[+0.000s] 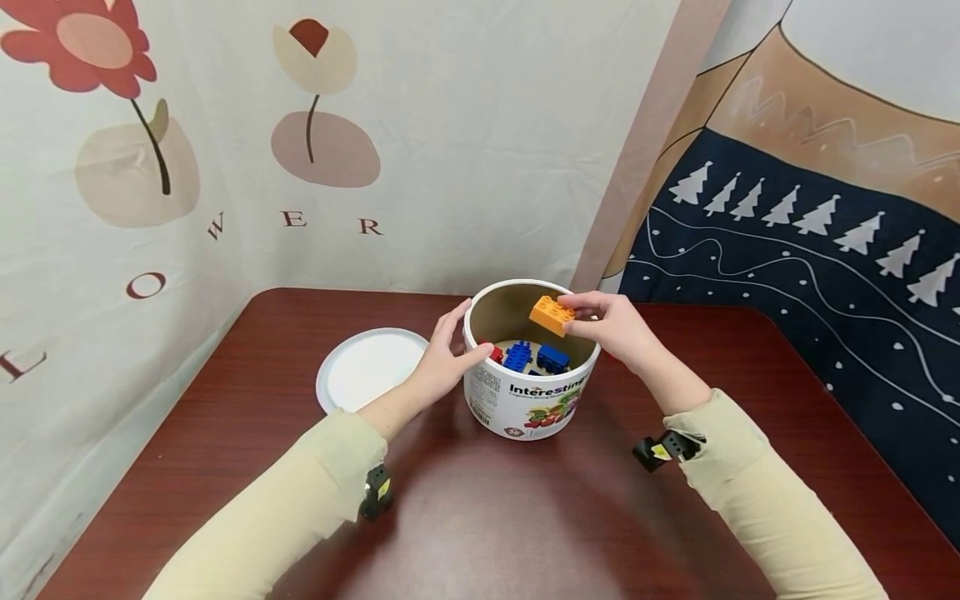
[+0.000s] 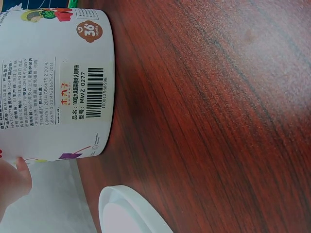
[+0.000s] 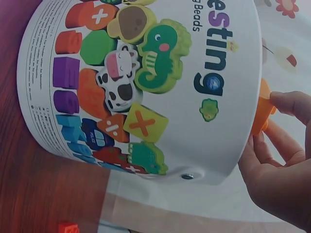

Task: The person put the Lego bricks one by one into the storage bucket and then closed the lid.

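Observation:
A white printed bucket (image 1: 525, 408) stands upright on the table, its top uncovered. My left hand (image 1: 442, 358) holds its rim at the left side, the thumb lying over the front of the rim. In the left wrist view, part of that hand (image 2: 12, 179) shows against the bucket wall. My right hand (image 1: 611, 327) pinches an orange toy building brick (image 1: 551, 315) between thumb and fingers, over the bucket's mouth near the right rim. Inside the bucket lie blue bricks (image 1: 553, 359) and a red brick (image 1: 496, 354), the latter partly hidden by the left thumb.
A round white lid (image 1: 371, 367) lies on the dark red wooden table (image 1: 480, 525), left of the bucket and partly behind the left hand. A small red brick (image 3: 68, 228) rests on the table beyond the bucket. Printed cloth (image 1: 465, 150) hangs behind the table.

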Action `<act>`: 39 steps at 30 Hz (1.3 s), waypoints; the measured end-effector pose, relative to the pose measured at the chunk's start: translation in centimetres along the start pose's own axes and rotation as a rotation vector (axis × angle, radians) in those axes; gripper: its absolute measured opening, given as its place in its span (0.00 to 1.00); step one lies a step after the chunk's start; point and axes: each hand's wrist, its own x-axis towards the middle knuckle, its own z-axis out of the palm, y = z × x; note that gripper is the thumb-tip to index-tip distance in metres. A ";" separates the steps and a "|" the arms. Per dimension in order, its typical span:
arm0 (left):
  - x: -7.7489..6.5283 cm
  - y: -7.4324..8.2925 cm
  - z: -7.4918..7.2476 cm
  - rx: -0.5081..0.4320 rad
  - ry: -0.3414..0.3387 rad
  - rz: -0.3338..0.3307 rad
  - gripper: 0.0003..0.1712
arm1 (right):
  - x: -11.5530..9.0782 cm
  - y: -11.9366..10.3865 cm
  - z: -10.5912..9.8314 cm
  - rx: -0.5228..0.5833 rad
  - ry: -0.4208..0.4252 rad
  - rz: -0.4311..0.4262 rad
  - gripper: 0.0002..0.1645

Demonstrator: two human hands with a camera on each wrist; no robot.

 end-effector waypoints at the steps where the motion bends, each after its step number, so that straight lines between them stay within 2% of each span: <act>1: 0.0 0.0 0.0 0.001 0.000 0.000 0.43 | 0.0 0.0 0.1 0.006 0.000 0.003 0.24; 10: 0.1 -0.1 0.1 -0.022 0.000 0.024 0.44 | 0.0 0.1 0.0 0.028 0.013 -0.004 0.27; 15: 0.1 -0.2 0.0 -0.014 0.002 0.024 0.44 | -0.4 0.8 -1.4 0.092 0.110 0.018 0.29; 20: 0.0 -0.1 0.0 -0.014 0.005 0.022 0.44 | -0.6 2.7 -2.7 0.182 0.246 0.041 0.31; 25: 0.0 -0.1 0.0 -0.025 0.003 0.023 0.43 | -0.4 5.5 -3.2 0.194 0.376 0.171 0.32; 32: 0.0 0.0 0.1 -0.028 0.004 0.013 0.43 | 0.1 9.3 -2.4 0.158 0.530 0.395 0.31; 39: 0.1 -0.2 0.1 -0.029 0.004 0.014 0.43 | 0.7 11.9 -1.4 0.087 0.571 0.506 0.30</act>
